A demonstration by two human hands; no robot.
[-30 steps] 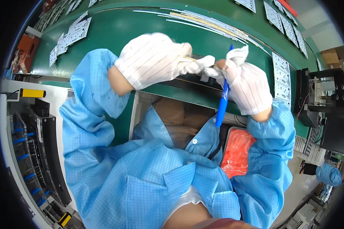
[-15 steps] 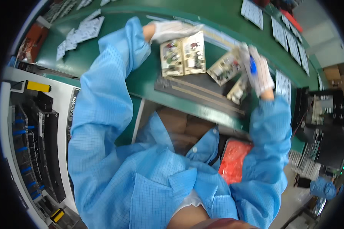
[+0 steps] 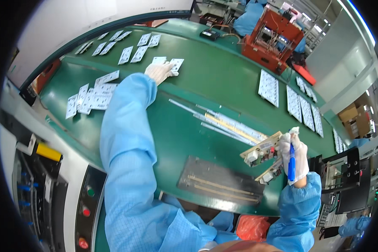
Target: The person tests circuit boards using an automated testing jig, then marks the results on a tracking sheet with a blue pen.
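My left hand (image 3: 159,73), in a white glove, reaches out to the green surface with its fingers on a pair of circuit boards. The right board (image 3: 177,65) of that pair sits at its fingertips, and the left board (image 3: 158,60) is partly behind the hand. My gloved right hand (image 3: 298,156) is closed around two more circuit boards, an upper one (image 3: 261,152) and a lower one (image 3: 271,171), their component sides showing. A blue pen (image 3: 291,163) is also held in this hand, lying along the palm side.
Several boards (image 3: 125,55) lie in rows at the far left, with a loose pile (image 3: 101,97) nearer. Board panels (image 3: 268,87) lie at the right. Pale strips (image 3: 227,126) and a dark mat (image 3: 218,182) lie before me. An orange-red machine (image 3: 273,40) stands behind.
My left hand has moved away from me with the pair of boards, from over the mat to the far green surface. My right hand has lifted its boards off the mat. The view has shifted.
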